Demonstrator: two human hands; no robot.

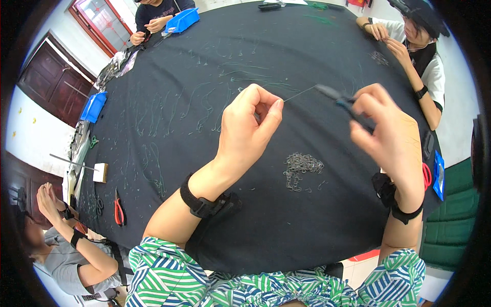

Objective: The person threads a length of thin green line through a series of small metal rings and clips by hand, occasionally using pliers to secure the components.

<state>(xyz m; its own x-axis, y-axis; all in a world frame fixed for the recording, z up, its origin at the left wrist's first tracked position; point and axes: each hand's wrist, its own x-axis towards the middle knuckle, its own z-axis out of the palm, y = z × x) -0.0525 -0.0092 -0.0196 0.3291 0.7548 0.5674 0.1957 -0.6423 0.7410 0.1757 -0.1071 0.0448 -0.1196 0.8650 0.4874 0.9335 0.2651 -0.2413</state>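
Note:
My left hand point(250, 120) is closed in a pinch above the black cloth, thumb against forefinger. From the pinch a thin green line point(297, 94) runs taut up to the right. Its far end meets the tip of a dark hand tool point(332, 95), scissors or pliers, blurred by motion. Around that tool's handles my right hand point(386, 125) is curled, its fingers also smeared. Whatever else sits inside the left pinch is hidden. Below, between the hands, lies a loose pile of small metal hooks point(302, 168) on the cloth.
Lengths of green line point(204, 107) are strewn over the table point(245, 220). Red-handled pliers point(119, 209) and dark scissors point(99, 205) lie at left. Blue trays point(93, 107) stand at the edge. Red scissor handles point(426, 176) and a blue packet point(439, 174) are at right. Three people sit around.

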